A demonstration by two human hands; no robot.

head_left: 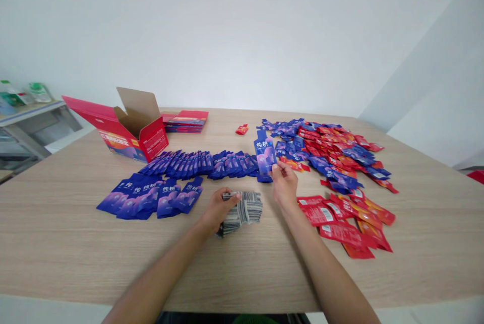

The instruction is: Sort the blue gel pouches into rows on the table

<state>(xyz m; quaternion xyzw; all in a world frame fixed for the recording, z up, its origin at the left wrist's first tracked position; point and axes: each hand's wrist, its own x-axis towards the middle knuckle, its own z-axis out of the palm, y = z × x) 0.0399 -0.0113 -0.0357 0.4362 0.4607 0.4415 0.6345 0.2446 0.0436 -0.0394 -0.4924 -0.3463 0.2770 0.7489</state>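
Note:
My right hand (285, 183) holds up a blue-purple pouch (264, 153) with white lettering, gripping it by its lower edge above the table. My left hand (218, 209) rests on a fanned stack of pouches (245, 209) lying edge-up, grey and white, near the table's middle. Behind the hands runs a long overlapping row of blue pouches (200, 163). A shorter row of blue pouches (151, 197) lies flat to the left.
A mixed heap of blue and red sachets (328, 150) covers the right side, with red sachets (350, 220) spread nearer. An open red carton (130, 130) stands at back left, flat red boxes (187, 121) behind it. One red sachet (242, 129) lies alone. A shelf (26, 112) stands left.

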